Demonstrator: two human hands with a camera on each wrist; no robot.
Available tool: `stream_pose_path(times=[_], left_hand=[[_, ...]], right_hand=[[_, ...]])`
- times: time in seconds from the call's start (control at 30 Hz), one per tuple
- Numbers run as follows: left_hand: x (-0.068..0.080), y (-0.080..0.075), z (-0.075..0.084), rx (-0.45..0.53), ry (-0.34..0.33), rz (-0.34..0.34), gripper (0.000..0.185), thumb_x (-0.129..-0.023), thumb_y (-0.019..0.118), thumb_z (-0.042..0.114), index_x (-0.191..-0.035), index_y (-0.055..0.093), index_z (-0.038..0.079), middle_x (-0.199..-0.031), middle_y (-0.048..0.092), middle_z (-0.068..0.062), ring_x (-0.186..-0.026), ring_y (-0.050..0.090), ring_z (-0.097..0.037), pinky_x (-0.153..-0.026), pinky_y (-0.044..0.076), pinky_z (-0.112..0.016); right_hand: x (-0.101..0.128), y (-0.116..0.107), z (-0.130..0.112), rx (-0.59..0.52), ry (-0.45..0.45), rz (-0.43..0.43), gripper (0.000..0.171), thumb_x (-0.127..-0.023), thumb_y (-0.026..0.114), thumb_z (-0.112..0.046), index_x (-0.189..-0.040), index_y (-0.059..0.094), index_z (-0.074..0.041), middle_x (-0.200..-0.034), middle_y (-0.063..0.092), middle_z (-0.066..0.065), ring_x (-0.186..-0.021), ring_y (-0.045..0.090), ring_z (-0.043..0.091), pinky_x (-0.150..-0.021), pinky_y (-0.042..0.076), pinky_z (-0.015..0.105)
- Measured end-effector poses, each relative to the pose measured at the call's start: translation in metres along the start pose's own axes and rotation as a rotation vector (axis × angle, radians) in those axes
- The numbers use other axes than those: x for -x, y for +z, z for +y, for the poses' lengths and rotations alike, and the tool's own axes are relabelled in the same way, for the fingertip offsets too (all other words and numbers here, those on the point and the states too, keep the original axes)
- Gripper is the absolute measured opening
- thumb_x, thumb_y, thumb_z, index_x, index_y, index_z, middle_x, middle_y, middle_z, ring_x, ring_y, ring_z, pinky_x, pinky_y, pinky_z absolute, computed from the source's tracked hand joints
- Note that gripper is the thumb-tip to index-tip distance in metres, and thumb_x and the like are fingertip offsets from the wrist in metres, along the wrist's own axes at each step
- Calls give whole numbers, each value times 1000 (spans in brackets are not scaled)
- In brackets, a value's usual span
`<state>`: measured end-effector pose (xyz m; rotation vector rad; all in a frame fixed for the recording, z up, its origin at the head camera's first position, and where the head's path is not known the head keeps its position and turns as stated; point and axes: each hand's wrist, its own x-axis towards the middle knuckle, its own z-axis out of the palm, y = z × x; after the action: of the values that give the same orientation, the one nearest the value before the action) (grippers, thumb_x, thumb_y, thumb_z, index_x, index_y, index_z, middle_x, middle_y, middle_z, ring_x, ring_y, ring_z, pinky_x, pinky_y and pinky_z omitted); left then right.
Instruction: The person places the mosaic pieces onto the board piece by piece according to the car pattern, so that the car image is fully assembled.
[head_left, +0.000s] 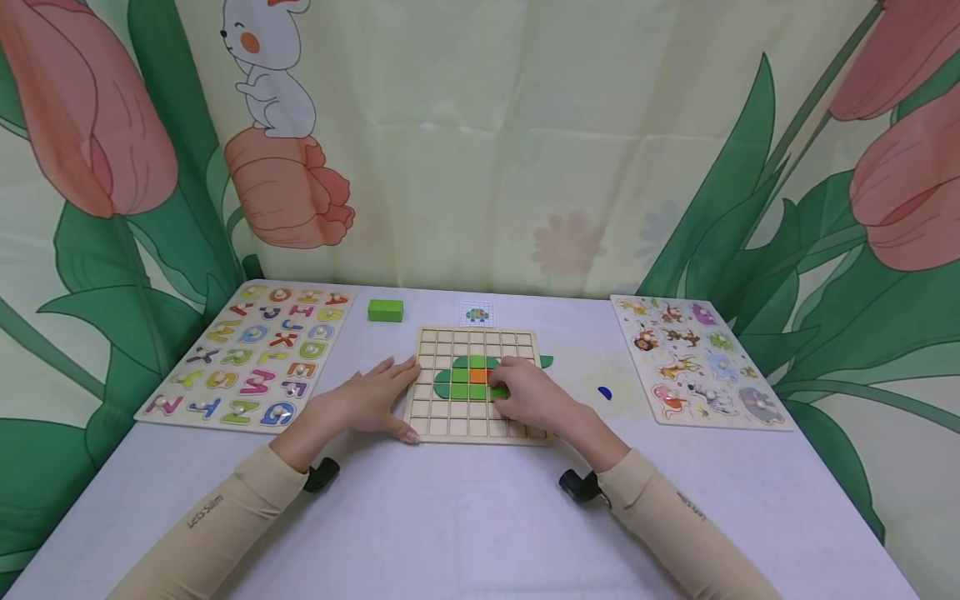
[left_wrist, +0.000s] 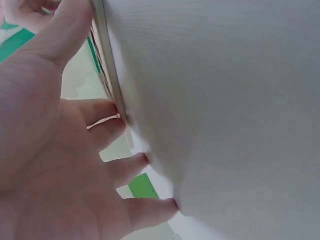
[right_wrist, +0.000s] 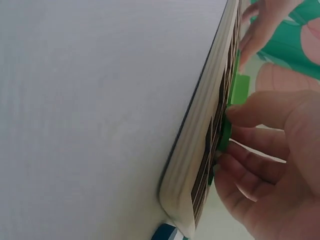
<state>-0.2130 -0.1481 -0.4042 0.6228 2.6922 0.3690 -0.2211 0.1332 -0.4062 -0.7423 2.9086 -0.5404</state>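
A wooden grid board [head_left: 442, 429] lies in the middle of the table, with green, orange and red pieces [head_left: 460, 383] set in its squares. My left hand [head_left: 375, 398] rests along the board's left edge, fingers spread and fairly straight; the left wrist view shows the thumb and fingertips at the edge. Over the right side of the pattern, my right hand [head_left: 534, 392] has curled fingers. In the right wrist view, its thumb and fingers pinch a dark green piece [right_wrist: 225, 135] at the board's surface. The hand hides part of the pattern in the head view.
Behind the board lie a small pattern card [head_left: 477, 314] and a green block [head_left: 386, 311]. A dark green piece [head_left: 547, 361] shows at the board's right edge, a blue half-round piece [head_left: 604, 392] farther right. A letter puzzle [head_left: 247, 358] flanks the left, an animal puzzle [head_left: 693, 367] the right.
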Motion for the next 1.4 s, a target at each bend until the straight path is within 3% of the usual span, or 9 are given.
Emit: stream_pose_path(times=[0.2,0.53,0.9,1.13,1.4], left_hand=[[-1,-1,0,-7,-5,-13,120,-68,78,66,-159,23,12,-168,16,-7,-154,13,-41,-109,23,-78],[-2,0,0,-12,4,-4,119,-68,79,66,-158,25,10,-168,18,-8,-153,15,-43,-107,25,-79],[1,-3,2,3,2,-11,118,-70,79,64,-159,23,12,-168,16,-7,-154,13,-41,-109,23,-78],[2,-3,3,5,1,-6,117,-70,79,64,-159,23,12,-168,16,-7,-154,12,-41,-110,22,-78],[2,-3,3,15,-1,-7,116,-71,79,63,-159,23,12,-168,16,-7,-154,12,-41,-110,20,-78]], right_hand=[[1,1,2,-18,-24,23,22,-88,70,-8,-110,75,-9,-98,64,-2,-88,56,11,-78,53,25],[-1,1,2,-67,-8,19,24,-88,71,-6,-110,77,-11,-95,61,-1,-83,52,12,-68,47,21],[-3,-2,7,-90,-9,14,21,-87,74,-9,-108,77,-12,-97,65,-2,-84,55,11,-76,50,26],[-5,-14,30,-166,95,63,17,-90,69,-12,-106,76,-11,-88,61,1,-80,53,17,-69,46,28],[-3,-24,56,-123,266,100,29,-93,62,-11,-120,68,-5,-95,61,8,-84,53,21,-68,45,31]])
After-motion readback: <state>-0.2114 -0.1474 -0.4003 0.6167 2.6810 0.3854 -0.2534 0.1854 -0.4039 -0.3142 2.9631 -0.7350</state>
